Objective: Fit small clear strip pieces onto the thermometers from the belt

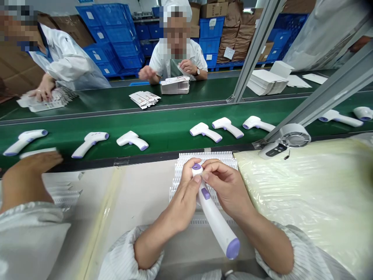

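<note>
- Fingertips of my right hand [212,168] pinched the thermometer's purple-capped end, firmly closed, pinning it steady.
- My left hand [183,202] gripped the white infrared thermometer [217,225], lifted so both hands could reach it.
- White plastic rack [204,175] lay just beneath.
- Green conveyor belt [169,132] ran beyond, its thermometers [205,132] spaced so none touched.
</note>
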The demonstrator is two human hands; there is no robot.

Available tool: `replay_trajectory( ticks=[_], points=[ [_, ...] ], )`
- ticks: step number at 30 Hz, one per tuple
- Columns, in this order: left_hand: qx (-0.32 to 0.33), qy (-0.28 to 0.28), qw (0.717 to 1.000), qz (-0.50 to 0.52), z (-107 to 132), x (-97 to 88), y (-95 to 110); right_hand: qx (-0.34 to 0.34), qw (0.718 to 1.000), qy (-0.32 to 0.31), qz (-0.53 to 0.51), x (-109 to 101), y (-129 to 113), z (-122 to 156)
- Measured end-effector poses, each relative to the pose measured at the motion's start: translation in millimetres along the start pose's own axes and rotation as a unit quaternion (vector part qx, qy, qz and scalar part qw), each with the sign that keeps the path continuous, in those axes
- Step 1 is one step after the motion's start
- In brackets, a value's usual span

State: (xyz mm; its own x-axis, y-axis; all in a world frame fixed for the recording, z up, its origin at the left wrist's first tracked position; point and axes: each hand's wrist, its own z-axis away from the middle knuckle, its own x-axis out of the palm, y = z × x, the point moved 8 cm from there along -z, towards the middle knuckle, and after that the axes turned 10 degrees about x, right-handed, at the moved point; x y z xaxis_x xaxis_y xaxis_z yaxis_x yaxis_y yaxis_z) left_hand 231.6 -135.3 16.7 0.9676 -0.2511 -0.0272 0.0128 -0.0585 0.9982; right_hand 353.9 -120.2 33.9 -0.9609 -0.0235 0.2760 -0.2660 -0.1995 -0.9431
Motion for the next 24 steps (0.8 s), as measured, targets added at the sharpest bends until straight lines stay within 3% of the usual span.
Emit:
replay_trajectory(
  ticks=[4, 8, 12, 14, 17, 21, 22, 24],
  points=[
    [0.009, 0.004, 1.0, 0.001, -1, -0.5, 1, 0.013, 1.0, 0.006, -0.018, 2, 2, -1],
    [0.018, 0.007, 0.999, 0.027, -2, -1.9, 1, 0.072, 0.991, 0.005, -0.109, -1, 12, -7],
    [0.061, 0.037, 0.993, 0.089, -10, -16.3, 6, 0.133, 0.984, 0.0, -0.121, -7, 20, -3],
    [0.099, 0.095, 0.986, 0.089, -20, -35.9, 10, 0.17, 0.982, -0.066, -0.057, 1, 24, 4],
    [0.136, 0.159, 0.978, -0.007, -40, -67.0, 8, 0.177, 0.972, -0.155, 0.016, 13, 24, 3],
    [0.113, 0.124, 0.955, -0.244, -86, -110.7, -3, 0.132, 0.981, -0.1, 0.096, 9, 22, -49],
    [0.107, 0.127, 0.943, -0.289, -98, -129.8, -4, 0.098, 0.978, -0.079, 0.164, 8, 20, -69],
    [0.099, 0.159, 0.923, -0.337, -118, -178.9, -1, 0.002, 0.943, -0.045, 0.331, 9, 12, -105]
  ],
)
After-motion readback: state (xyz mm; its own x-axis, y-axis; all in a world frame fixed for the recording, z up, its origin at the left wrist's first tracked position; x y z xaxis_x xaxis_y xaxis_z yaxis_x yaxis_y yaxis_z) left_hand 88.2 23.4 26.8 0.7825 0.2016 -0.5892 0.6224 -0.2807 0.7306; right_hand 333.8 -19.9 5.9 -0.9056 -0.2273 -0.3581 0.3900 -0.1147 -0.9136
